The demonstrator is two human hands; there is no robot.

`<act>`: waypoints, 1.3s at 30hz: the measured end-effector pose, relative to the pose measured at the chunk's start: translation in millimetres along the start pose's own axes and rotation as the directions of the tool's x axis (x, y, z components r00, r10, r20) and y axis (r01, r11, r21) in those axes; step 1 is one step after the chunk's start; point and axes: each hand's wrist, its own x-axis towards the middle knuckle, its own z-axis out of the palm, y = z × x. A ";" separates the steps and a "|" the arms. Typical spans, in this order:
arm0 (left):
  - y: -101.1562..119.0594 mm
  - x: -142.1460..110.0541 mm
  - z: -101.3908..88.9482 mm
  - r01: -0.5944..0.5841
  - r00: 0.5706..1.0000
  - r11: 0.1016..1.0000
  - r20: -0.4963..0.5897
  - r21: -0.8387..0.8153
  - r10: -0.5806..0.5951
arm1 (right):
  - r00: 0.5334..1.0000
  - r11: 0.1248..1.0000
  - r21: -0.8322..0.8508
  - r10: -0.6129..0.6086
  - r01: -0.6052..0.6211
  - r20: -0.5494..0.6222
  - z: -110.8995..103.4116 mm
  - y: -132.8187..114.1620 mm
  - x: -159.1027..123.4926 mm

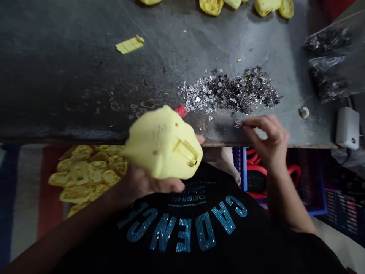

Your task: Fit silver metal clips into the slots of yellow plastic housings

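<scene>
My left hand [151, 184] is wrapped around a yellow plastic toy shell [162, 142], held up in front of the table edge. A battery slot [186, 152] is recessed into its side, with a bit of metal at the slot's lower end. My right hand [268, 137] pinches thumb and forefinger together low over the table's front edge. Right beside those fingertips lie small metal pieces [237, 124]; whether one is between the fingers cannot be made out. Farther back spreads a heap of small metal contact plates [234, 89].
Yellow shell parts [211, 5] lie at the table's far edge, a flat yellow strip [129, 45] at left. Bags of metal parts [327, 76] and a white box [348, 127] stand right. Below are piled yellow parts [88, 171] and a blue crate [321, 190] with red-handled things.
</scene>
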 end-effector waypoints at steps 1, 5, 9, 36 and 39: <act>-1.6 1.4 0.3 -0.008 1.000 0.994 -0.019 -0.110 0.006 | 1.000 0.992 -0.125 -0.022 0.019 -0.020 -6.4 13.5 6.5; -3.5 5.3 4.6 0.051 0.993 0.953 -0.085 -0.298 -0.080 | 0.992 0.960 -0.261 -0.082 0.103 0.091 -6.8 51.2 23.3; 0.6 4.9 11.4 0.159 0.983 0.916 -0.029 -0.369 -0.183 | 0.987 0.971 -0.189 -0.132 0.148 0.095 -0.6 54.3 25.0; 12.1 -12.6 31.6 0.459 0.887 0.728 0.304 -0.509 -0.347 | 0.782 0.809 0.037 -0.577 0.586 0.237 -5.1 -75.1 6.9; 11.6 -14.6 31.9 0.474 0.880 0.719 0.313 -0.508 -0.358 | 0.775 0.809 0.026 -0.570 0.587 0.271 -5.6 -76.5 5.5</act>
